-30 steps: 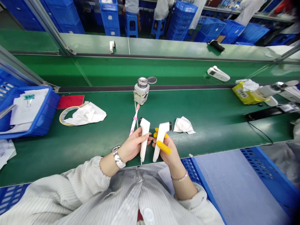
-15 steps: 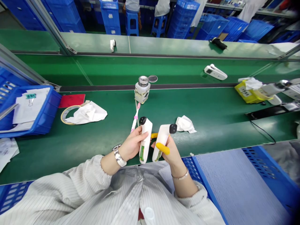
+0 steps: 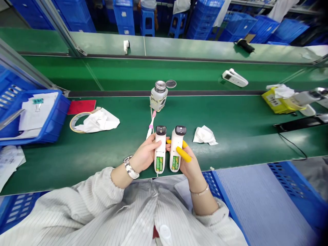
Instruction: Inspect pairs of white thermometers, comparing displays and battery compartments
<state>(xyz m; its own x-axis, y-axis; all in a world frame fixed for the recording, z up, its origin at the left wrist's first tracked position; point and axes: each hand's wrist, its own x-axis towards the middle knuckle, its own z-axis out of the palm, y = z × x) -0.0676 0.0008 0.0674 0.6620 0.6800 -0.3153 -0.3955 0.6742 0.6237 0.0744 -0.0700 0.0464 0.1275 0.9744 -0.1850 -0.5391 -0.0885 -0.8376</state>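
Batteries showing on both white handsets, held side by side above the tabletop (image 3: 230, 116).
Your left hand (image 3: 145, 156) wraps the left handset (image 3: 160, 147); your right hand (image 3: 188, 162) wraps the right handset (image 3: 176, 146). Both point away from you, dark heads far. With no covers on, the green batteries could slip out if you tip them.

Nothing here is actually readable: the label on the solvent dispenser bottle (image 3: 158, 98) and the stickers on the yellow box (image 3: 274, 104) far right of it are just blur.
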